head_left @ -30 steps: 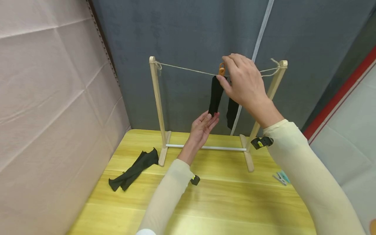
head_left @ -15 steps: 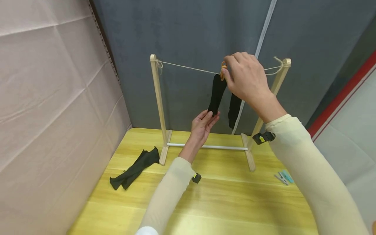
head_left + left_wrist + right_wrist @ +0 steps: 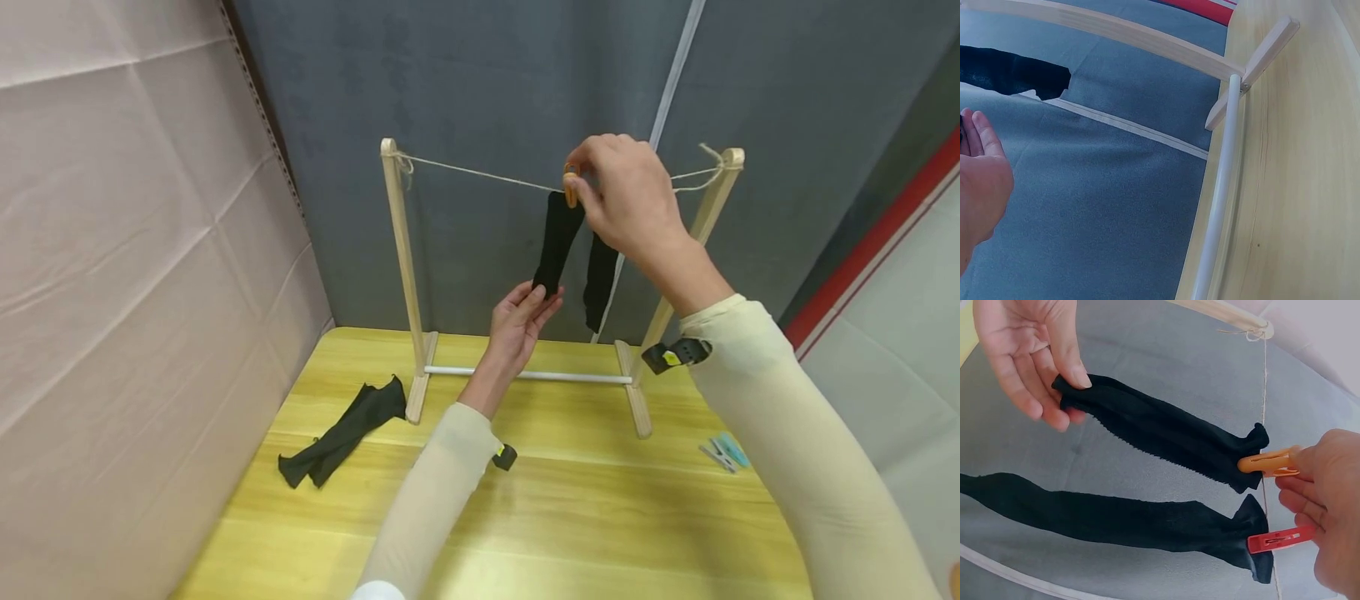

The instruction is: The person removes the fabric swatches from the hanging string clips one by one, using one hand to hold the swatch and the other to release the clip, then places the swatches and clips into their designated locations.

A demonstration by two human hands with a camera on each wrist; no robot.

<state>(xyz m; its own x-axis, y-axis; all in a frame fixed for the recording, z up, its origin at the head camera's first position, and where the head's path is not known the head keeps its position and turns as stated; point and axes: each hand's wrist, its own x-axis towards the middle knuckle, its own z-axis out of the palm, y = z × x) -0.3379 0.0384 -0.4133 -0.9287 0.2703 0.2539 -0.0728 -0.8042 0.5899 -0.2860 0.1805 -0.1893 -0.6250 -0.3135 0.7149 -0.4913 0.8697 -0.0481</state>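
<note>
My right hand (image 3: 630, 196) pinches an orange clothespin (image 3: 1266, 464) between thumb and finger. The clothespin's tip sits over the top end of a black cloth strip (image 3: 1160, 425), right at the string (image 3: 480, 173). At the strip's lower end, my left hand (image 3: 517, 321) pinches the cloth between thumb and fingers and draws it slightly leftward. A second black cloth strip (image 3: 1097, 515) hangs beside it from the same string under a red clothespin (image 3: 1282, 539); my right hand hides its top in the head view. In the left wrist view, my left hand (image 3: 982, 181) shows only partly.
The string spans two wooden posts (image 3: 405, 258) joined low down by a white rod (image 3: 555, 377). More black cloth (image 3: 348, 429) lies on the wooden table (image 3: 570, 517) at left. A grey clothespin (image 3: 717, 455) and a teal one (image 3: 733, 450) lie at right. A grey curtain (image 3: 480, 75) hangs behind.
My right thumb has gone from the top of the cloth onto the orange clothespin, which has shifted down over the cloth's top edge. My left hand keeps its hold, nearly still.
</note>
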